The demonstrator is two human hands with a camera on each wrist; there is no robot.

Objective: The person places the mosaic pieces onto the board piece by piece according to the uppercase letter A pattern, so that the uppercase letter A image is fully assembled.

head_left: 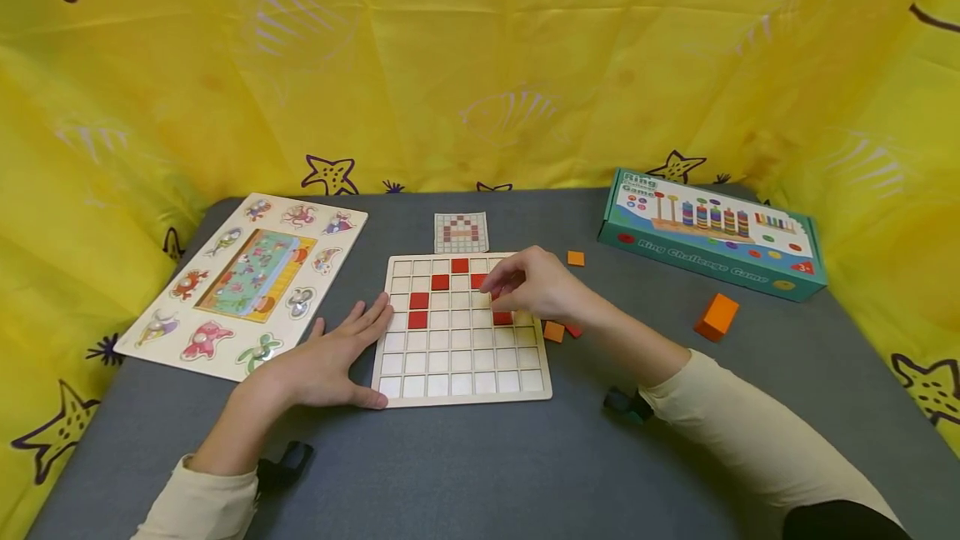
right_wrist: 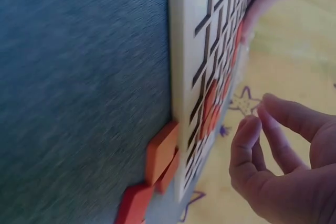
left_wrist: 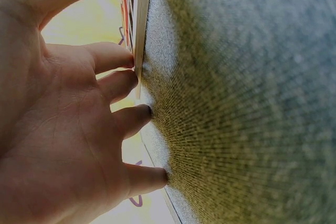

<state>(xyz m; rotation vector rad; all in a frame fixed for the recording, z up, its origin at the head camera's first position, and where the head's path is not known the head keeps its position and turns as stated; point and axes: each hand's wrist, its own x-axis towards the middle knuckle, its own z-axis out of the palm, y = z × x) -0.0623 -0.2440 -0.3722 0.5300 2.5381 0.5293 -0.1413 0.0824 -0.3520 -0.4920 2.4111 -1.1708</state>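
Observation:
A wooden grid board (head_left: 461,400) with white squares lies flat on the table. Several red square tiles (head_left: 418,301) sit in its upper cells. My left hand (head_left: 330,361) has its fingers spread, touching the board's left edge, with the thumb at the near left corner. Over the upper right of the board hovers my right hand (head_left: 536,283), its fingers bent. In the right wrist view, the right hand (right_wrist: 283,156) shows no tile between thumb and fingertips. Just off the board's right edge lie an orange tile (head_left: 553,331) and a red tile (head_left: 573,330).
Behind the board is a small pattern card (head_left: 461,232). An animal puzzle board (head_left: 225,357) lies at left. At right are a Ring Challenge Game box (head_left: 712,232) and an orange block (head_left: 717,317). Another orange tile (head_left: 575,258) lies beyond my right hand. Yellow cloth surrounds the table.

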